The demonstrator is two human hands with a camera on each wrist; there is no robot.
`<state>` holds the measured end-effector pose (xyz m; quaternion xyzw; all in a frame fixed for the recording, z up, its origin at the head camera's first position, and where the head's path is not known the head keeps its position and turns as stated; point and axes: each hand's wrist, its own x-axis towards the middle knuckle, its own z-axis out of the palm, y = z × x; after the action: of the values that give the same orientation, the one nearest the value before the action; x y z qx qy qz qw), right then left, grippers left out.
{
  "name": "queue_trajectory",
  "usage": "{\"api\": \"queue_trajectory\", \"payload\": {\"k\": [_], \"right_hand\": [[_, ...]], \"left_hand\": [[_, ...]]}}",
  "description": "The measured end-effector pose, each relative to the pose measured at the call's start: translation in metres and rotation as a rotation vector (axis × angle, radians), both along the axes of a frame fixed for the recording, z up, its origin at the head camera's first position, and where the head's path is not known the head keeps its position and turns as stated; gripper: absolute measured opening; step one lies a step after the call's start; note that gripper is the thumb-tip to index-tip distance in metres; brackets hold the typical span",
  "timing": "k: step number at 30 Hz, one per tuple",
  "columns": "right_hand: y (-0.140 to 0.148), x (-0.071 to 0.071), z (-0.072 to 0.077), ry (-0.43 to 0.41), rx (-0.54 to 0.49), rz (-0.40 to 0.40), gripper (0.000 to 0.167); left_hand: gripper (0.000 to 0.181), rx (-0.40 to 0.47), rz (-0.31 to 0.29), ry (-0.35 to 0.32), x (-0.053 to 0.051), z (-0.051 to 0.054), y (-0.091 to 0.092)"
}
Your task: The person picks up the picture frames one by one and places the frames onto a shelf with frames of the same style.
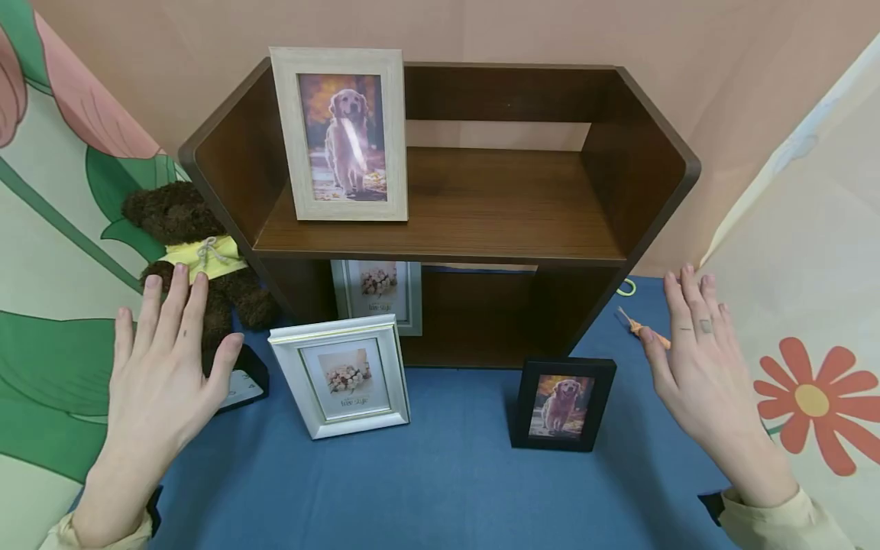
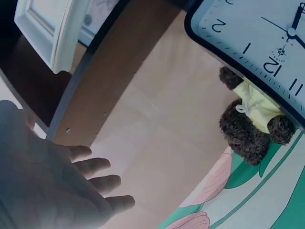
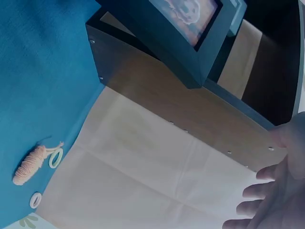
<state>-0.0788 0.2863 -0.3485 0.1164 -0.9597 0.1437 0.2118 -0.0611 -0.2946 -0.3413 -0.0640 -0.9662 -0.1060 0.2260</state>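
My left hand [image 1: 161, 374] is held flat in the air, fingers straight and thumb spread, nearest the brown teddy bear [image 1: 220, 260] and the dark-rimmed clock [image 2: 248, 52]. Opposite it, my right hand [image 1: 708, 367] is raised with extended fingers and touches nothing. Between them a white photo frame [image 1: 347, 378] and a small black photo frame [image 1: 564, 405] stand on the blue cloth [image 1: 440, 489]. A larger cream photo frame [image 1: 351, 137] stands at the left of the upper shelf. Partly hidden on the lower shelf is a grey-blue photo frame [image 1: 412, 298].
A dark brown two-tier shelf [image 1: 509, 198] stands behind the frames. An orange wound-string piece [image 3: 31, 164] and small rings [image 3: 56, 157] lie on the cloth by its right side. Patterned fabric [image 1: 811, 397] borders both sides.
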Motion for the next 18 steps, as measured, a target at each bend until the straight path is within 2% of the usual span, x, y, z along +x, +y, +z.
{"api": "queue_trajectory", "payload": {"k": [3, 5, 10, 13, 18], "right_hand": [[0.001, 0.001, -0.002, 0.019, -0.048, 0.023, 0.073], [0.001, 0.002, -0.003, 0.020, -0.112, 0.043, 0.070], [0.000, 0.009, -0.005, 0.004, -0.290, 0.127, 0.067], [0.002, 0.013, -0.010, -0.019, -0.345, 0.184, 0.068], [0.006, 0.019, -0.024, -0.095, -0.417, 0.261, 0.079]], "left_hand": [[0.073, 0.034, -0.016, 0.014, -0.001, -0.001, 0.001], [0.068, 0.090, -0.041, 0.031, -0.001, -0.002, 0.002], [0.056, 0.305, -0.099, 0.101, -0.002, -0.005, 0.009], [0.051, 0.392, -0.103, 0.148, -0.006, -0.006, 0.014], [0.047, 0.506, -0.127, 0.156, -0.018, -0.007, 0.020]]}}
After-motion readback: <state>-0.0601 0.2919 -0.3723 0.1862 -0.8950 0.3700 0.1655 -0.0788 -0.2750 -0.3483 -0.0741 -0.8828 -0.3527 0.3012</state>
